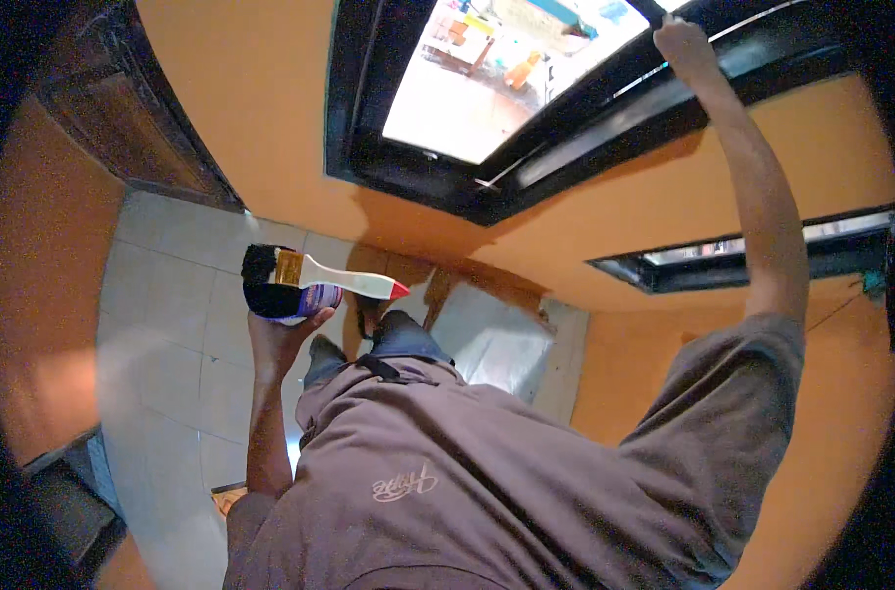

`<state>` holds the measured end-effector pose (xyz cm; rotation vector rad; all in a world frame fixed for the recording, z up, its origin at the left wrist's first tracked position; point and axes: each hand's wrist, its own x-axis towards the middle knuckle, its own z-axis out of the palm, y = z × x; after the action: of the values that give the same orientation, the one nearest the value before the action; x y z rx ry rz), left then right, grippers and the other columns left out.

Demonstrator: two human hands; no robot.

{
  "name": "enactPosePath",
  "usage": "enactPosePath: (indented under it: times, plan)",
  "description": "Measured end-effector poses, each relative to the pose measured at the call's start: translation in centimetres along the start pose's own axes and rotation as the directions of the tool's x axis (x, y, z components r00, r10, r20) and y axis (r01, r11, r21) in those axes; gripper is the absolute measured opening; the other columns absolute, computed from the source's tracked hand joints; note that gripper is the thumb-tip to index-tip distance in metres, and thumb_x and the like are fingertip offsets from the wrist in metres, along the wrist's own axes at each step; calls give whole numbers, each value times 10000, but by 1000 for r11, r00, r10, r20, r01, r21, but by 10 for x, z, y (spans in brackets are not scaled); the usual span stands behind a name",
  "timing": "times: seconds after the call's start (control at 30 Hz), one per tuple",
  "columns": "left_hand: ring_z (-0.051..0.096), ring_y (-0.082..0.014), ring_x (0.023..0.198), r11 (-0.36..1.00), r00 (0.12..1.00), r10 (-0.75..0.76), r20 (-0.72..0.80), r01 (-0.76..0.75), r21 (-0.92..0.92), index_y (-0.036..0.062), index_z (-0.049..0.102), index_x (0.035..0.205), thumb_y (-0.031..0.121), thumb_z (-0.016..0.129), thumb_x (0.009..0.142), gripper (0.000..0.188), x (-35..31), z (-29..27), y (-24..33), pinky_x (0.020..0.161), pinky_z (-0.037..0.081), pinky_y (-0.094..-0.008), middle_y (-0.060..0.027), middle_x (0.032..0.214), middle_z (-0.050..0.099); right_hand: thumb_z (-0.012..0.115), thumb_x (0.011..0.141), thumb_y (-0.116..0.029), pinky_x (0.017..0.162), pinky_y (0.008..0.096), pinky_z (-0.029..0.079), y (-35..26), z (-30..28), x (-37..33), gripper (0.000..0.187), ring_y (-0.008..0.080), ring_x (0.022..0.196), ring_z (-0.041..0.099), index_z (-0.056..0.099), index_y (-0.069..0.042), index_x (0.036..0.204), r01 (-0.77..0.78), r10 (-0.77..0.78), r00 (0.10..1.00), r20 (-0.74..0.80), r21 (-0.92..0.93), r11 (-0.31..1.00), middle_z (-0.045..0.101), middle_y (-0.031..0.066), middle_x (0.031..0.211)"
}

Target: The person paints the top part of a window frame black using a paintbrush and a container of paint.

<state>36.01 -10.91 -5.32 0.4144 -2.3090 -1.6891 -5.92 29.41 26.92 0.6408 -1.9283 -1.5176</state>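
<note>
My left hand [290, 339] is wrapped round a small paint can [319, 298] with a purple and white label, its top dark with paint. Across the can's mouth lies a paintbrush [354, 282] with a white handle, a red tip and bristles coated in black. High on the right, my right hand [685, 47] is closed on the upper part of a glossy black window frame [359, 108]. Just what its fingers grip there is partly cut off by the picture's upper edge. Bright outdoor things show through the window opening.
A dark wooden door [123, 108] stands at the far left beside the orange wall [241, 88]. Light tiles [162, 305] cover the floor. Near my feet lies a pale sheet [491, 339]. A second black-framed window [752, 253] is at the right.
</note>
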Motion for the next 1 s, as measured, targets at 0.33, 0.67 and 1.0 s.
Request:
enactPosePath:
  times: [0.33,0.67,1.0]
  plan:
    - [618,-176,891,998,998,-62,-11,62,1,10,560,1075,221,888,589,623,-21,29,-5,780,514,-312,-80,983,644,550,814,-151,631,406,539,14,21,-14,99,243,785,626,605,-73,786,255,-207,929,-307,126,959,606,132,772]
    - [632,-160,821,995,991,79,107,-86,60,13,572,1072,191,895,581,614,5,29,-37,757,526,-311,-56,956,659,551,826,-55,697,309,584,7,-13,-56,89,212,897,624,626,-18,795,158,-157,985,-76,8,987,570,88,894]
    - [626,-200,885,993,992,106,71,-102,-51,19,560,1099,192,882,601,619,47,17,-5,796,515,-322,-85,976,642,570,767,-140,597,384,553,17,-1,-6,111,261,707,668,653,-94,710,133,-108,981,-161,153,979,641,109,709]
